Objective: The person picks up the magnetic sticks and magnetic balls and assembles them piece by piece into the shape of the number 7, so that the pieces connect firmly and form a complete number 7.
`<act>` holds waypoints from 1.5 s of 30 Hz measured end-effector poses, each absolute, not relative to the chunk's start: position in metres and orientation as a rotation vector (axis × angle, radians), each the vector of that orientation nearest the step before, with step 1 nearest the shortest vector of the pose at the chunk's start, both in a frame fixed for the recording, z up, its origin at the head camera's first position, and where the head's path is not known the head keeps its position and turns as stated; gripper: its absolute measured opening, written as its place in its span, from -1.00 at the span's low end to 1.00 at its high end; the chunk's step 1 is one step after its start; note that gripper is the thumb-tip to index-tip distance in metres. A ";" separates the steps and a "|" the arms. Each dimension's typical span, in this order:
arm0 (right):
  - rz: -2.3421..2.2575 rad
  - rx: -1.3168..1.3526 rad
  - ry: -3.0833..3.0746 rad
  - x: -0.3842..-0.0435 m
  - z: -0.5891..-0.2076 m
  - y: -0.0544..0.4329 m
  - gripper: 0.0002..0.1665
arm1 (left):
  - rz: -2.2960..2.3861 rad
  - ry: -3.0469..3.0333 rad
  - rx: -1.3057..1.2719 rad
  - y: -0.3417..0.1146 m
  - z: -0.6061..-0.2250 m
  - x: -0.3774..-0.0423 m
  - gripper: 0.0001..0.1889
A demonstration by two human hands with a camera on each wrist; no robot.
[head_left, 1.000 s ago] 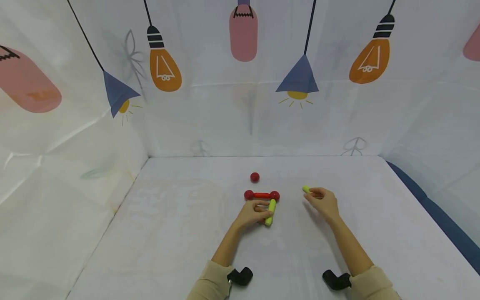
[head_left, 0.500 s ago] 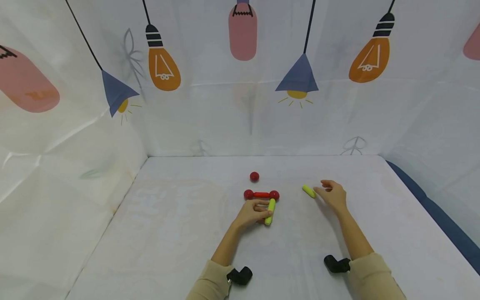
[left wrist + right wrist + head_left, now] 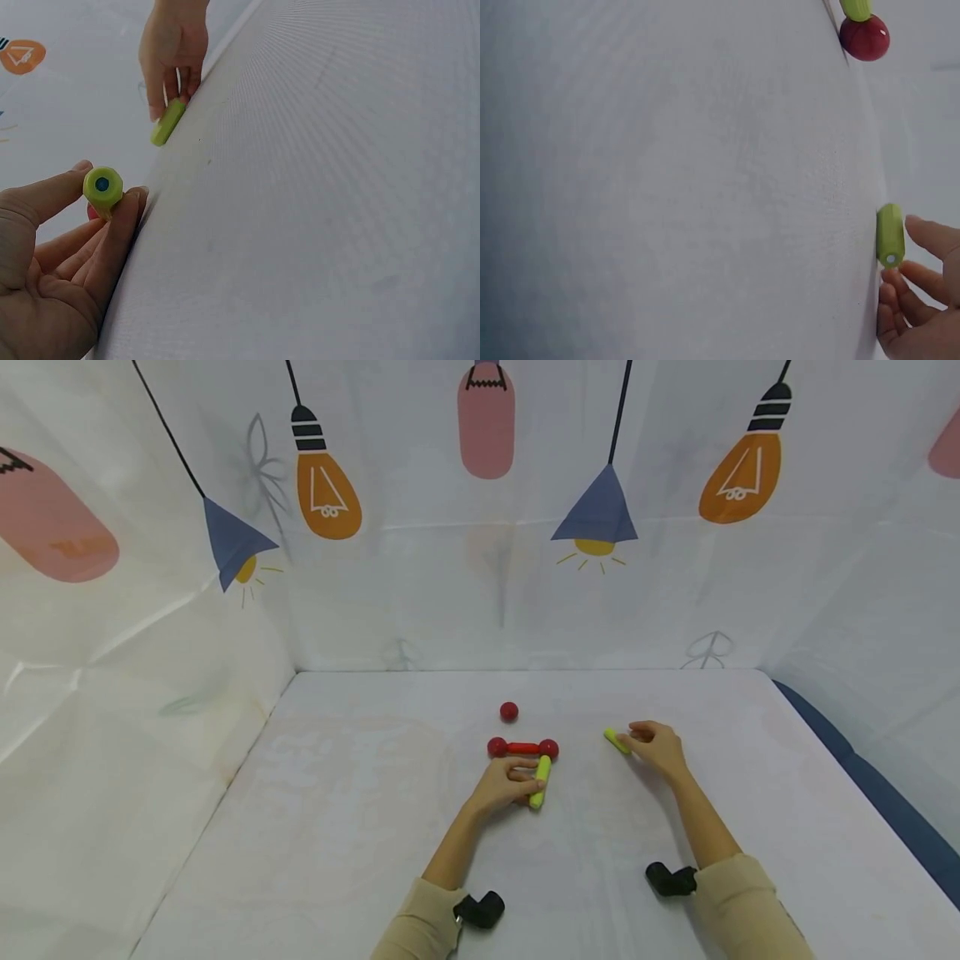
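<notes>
My left hand (image 3: 504, 787) pinches a yellow-green rod (image 3: 540, 782) between thumb and fingers; a hole shows in its near end in the left wrist view. The rod's far end meets the right red ball (image 3: 549, 749) of a piece made of a red rod (image 3: 522, 748) with a ball at each end. My right hand (image 3: 656, 747) reaches around a second yellow-green rod (image 3: 890, 234) on the table. In the right wrist view its thumb stands slightly apart from that rod, its fingers close to the holed end.
A loose red ball (image 3: 509, 712) lies behind the red piece. The white table (image 3: 337, 827) meets a white sheet (image 3: 450, 602) printed with lamps at the back. Black wrist-worn cameras stick out from both sleeves.
My right hand first let go of the second yellow-green rod and drew back to the right, then came in to it again. The left hand keeps its hold, nearly still.
</notes>
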State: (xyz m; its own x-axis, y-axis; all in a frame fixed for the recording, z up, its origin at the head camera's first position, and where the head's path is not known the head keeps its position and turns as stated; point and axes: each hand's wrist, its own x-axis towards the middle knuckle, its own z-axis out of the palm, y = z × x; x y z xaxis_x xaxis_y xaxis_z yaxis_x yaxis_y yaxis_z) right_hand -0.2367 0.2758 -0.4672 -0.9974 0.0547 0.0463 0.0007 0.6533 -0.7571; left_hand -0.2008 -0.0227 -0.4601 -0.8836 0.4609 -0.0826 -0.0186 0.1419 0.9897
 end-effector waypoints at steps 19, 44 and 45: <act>1.186 0.041 -2.964 -0.238 -0.464 0.268 -0.51 | 1.808 2.038 0.428 -0.023 -0.459 -0.200 -0.60; 1.896 -0.196 -2.812 -0.212 -0.459 0.256 -0.29 | 1.830 2.032 0.424 -0.022 -0.460 -0.201 -0.60; 1.935 -0.203 -2.802 -0.211 -0.459 0.254 -0.28 | 1.830 2.030 0.422 -0.021 -0.460 -0.200 -0.60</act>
State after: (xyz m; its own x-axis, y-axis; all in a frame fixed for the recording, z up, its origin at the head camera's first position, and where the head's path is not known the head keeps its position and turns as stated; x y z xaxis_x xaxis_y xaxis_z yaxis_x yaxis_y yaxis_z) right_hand -0.2106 0.2543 -0.4588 -0.9568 -0.0552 -0.2856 0.2475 0.3611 -0.8991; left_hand -0.2005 -0.0214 -0.4597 -0.8854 0.4589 -0.0745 -0.0267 0.1097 0.9936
